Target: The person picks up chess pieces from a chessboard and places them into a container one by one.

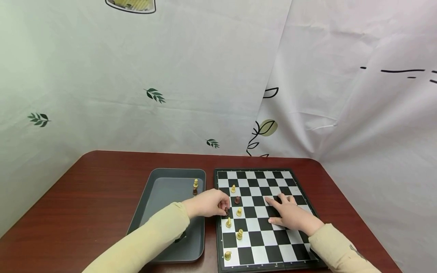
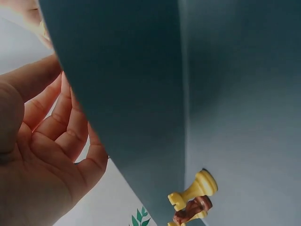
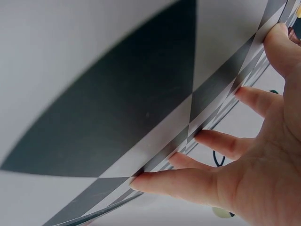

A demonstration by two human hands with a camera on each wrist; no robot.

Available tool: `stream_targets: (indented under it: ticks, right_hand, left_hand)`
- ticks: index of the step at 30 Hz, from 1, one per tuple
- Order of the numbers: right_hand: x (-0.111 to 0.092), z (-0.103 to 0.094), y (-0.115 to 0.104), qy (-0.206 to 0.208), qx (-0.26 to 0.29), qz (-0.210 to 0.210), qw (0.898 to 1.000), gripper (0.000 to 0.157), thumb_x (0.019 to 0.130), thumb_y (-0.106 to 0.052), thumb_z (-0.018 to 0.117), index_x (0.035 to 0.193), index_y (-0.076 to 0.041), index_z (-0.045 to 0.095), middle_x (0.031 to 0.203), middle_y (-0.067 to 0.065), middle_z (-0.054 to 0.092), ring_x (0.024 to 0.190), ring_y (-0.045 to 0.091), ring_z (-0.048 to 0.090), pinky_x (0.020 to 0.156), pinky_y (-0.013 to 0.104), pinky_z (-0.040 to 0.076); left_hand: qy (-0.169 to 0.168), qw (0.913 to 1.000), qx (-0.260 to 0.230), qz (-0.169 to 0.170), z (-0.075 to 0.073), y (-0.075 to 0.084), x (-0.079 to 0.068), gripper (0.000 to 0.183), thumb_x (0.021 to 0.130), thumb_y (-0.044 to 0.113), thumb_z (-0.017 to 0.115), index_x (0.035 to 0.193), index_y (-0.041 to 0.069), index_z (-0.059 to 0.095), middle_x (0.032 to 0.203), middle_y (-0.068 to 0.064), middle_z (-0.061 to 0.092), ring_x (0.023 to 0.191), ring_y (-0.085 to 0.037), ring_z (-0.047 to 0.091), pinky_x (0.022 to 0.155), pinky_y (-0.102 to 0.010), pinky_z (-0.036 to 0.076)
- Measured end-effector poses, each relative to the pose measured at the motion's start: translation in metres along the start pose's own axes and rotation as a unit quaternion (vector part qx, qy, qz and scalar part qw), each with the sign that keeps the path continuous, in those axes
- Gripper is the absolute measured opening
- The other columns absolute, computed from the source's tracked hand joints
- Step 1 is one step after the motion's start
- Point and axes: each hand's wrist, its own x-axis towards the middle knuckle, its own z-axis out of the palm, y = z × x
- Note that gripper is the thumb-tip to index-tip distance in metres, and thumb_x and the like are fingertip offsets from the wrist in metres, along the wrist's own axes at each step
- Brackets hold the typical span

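My left hand (image 1: pixel 211 203) reaches over the tray's right edge to the near-left side of the chessboard (image 1: pixel 260 254). Its thumb and fingertips pinch a dark brown chess piece (image 1: pixel 226 212) at the leftmost column; the fingers cover most of it. Around it stand a brown piece (image 1: pixel 237 200) and several cream-yellow ones, among them a pawn (image 1: pixel 233 189) and a piece just below the hand (image 1: pixel 228 222). My right hand (image 1: pixel 290 213) rests on the board's right half, fingers spread, fingertips touching the squares, holding nothing, as the right wrist view also shows.
Left of the board lies a grey tray (image 1: pixel 145 199). Inside, along its right side, are a yellow rook (image 2: pixel 195 188) and a brown piece (image 2: pixel 194 208). Both board and tray lie on a reddish-brown table (image 1: pixel 85 197), with a white patterned cloth (image 1: pixel 191 76) hanging behind.
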Motion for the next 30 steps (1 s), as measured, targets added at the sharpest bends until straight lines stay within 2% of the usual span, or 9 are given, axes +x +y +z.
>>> stream_targets:
  ticks: [7,30]
  right_hand:
    - [0.0002,-0.0007,-0.0002,-0.002,-0.001,0.003,1.000,0.070,0.082,-0.045,0.066,0.138,-0.010,0.046,0.135,0.029,0.036,0.119,0.051,0.035,0.083,0.060,0.044]
    - [-0.0011,0.0000,0.0000,-0.006,0.010,0.005,1.000,0.070,0.082,-0.044,0.066,0.140,-0.010,0.045,0.139,0.033,0.033,0.123,0.055,0.032,0.084,0.060,0.043]
  left_hand:
    - [0.005,1.0000,0.000,-0.003,0.0012,-0.0016,0.0009,0.011,0.086,0.004,0.066,0.079,0.012,0.063,0.064,0.009,0.052,0.059,-0.002,0.045,0.059,-0.019,0.041]
    - [0.013,0.9999,0.000,0.002,0.0056,-0.0047,0.0019,0.014,0.086,0.004,0.066,0.076,0.013,0.061,0.064,0.009,0.052,0.059,-0.001,0.045,0.059,-0.019,0.041]
